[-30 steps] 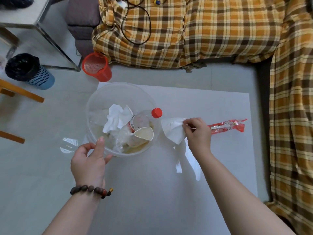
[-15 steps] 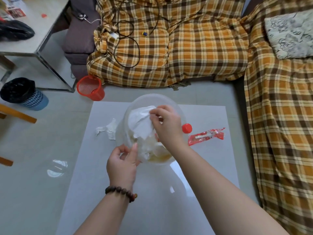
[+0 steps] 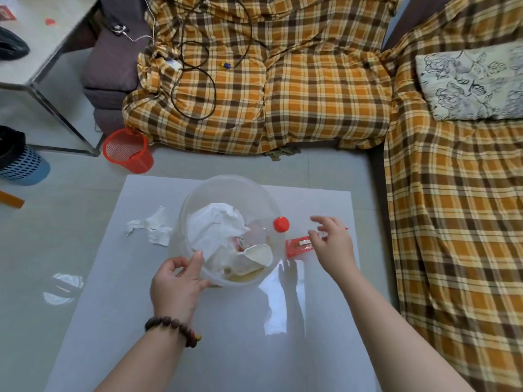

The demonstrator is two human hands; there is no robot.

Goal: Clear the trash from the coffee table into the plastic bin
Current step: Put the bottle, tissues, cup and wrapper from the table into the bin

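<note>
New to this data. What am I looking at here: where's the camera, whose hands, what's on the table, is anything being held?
There is no robot here. A person wears one wide-angle camera on the head, looking forward and down, so both bare arms enter from the bottom of the picture.

The left hand, with a bead bracelet on the wrist, grips the near rim of a clear plastic bin on the white coffee table. In the bin lie crumpled tissue, a paper cup and a bottle with a red cap.

The right hand is open and empty, hovering over a red wrapper on the table to the right of the bin. A torn tissue lies on the table to the left of the bin.

Behind are a plaid-covered sofa and a red basket on the floor.
</note>
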